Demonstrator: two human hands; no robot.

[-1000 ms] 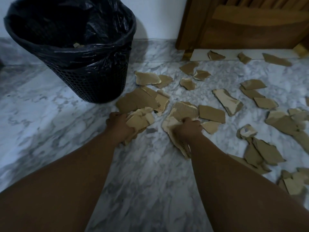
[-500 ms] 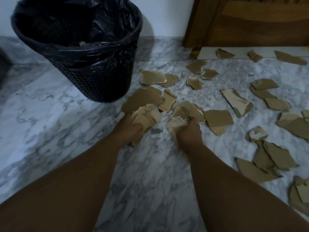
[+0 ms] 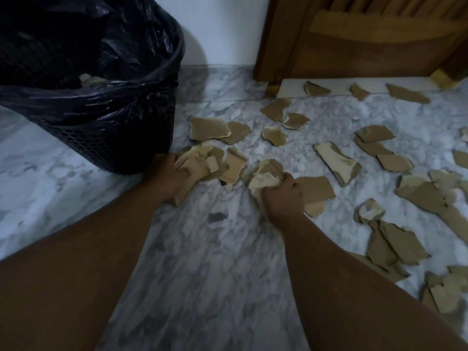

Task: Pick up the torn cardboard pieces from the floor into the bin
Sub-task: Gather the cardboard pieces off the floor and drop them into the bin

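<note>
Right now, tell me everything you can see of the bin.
The bin is a round, black basket with lattice walls, plastic by its look, standing upright on the marble floor near the white wall. A glossy black bag lines it and folds over the rim. A few cardboard scraps lie inside. The left hand, gripping torn cardboard pieces, is by its base; contact unclear.
</note>
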